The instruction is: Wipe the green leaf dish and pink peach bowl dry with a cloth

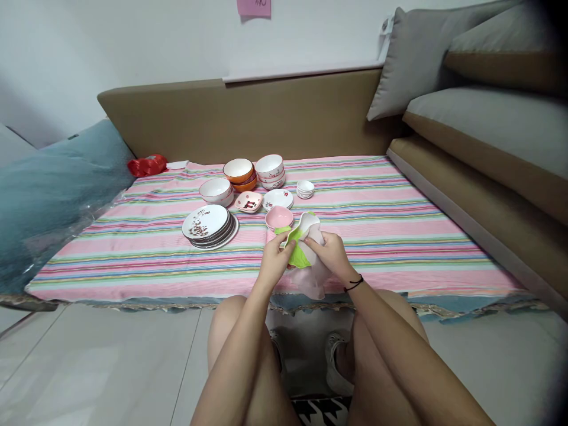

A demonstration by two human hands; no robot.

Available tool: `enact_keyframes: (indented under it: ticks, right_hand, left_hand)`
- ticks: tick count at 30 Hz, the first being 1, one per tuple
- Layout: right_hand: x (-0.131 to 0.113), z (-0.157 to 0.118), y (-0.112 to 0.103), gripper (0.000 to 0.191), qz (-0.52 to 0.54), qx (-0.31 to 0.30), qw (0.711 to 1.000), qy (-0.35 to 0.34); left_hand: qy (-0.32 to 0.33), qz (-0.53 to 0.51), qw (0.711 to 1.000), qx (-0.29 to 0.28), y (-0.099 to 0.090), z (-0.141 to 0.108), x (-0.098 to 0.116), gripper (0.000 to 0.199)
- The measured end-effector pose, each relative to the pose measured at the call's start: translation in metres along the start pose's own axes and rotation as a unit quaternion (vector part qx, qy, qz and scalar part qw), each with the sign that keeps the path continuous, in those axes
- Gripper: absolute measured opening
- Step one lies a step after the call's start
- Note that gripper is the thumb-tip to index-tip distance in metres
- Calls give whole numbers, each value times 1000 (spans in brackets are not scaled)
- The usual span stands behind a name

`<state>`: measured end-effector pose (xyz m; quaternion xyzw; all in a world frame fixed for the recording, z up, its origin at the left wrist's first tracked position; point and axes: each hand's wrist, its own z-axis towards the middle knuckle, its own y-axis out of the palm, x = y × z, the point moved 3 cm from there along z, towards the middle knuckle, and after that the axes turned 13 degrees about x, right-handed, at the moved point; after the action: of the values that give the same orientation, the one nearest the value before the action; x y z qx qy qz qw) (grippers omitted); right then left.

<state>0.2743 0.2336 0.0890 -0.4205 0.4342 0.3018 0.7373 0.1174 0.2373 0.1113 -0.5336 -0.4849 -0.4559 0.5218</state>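
Note:
Low in front of me, my left hand grips a green-and-white piece with a wavy edge, like a leaf-shaped dish. A thin, whitish, see-through sheet hangs from it, and my right hand pinches this sheet against the white side of the piece. Both hands are closed. Just behind my left hand stands a pink bowl, its lower part covered by the green piece. Beyond it lie small white plates with red flowers and a squarish pink patterned dish.
Patterned plates are stacked at left. Behind are white bowls, orange bowls, more white bowls and small white dishes. A red bundle lies far left on the striped cloth; cushions rise at right.

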Motion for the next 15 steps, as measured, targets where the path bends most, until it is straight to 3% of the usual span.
enact_keyframes:
  ticks: [5, 12, 15]
  right_hand:
    - [-2, 3, -8, 53, -38, 72, 997, -14]
    - [-4, 9, -12, 29, 102, 95, 990, 14]
    - [-5, 11, -17, 24, 103, 107, 989, -3]
  left_hand:
    - [23, 13, 999, -31, 1, 1, 0, 43]
    - [43, 55, 996, -61, 6, 1, -7, 44]
    - [42, 78, 994, -64, 6, 0, -10, 47]
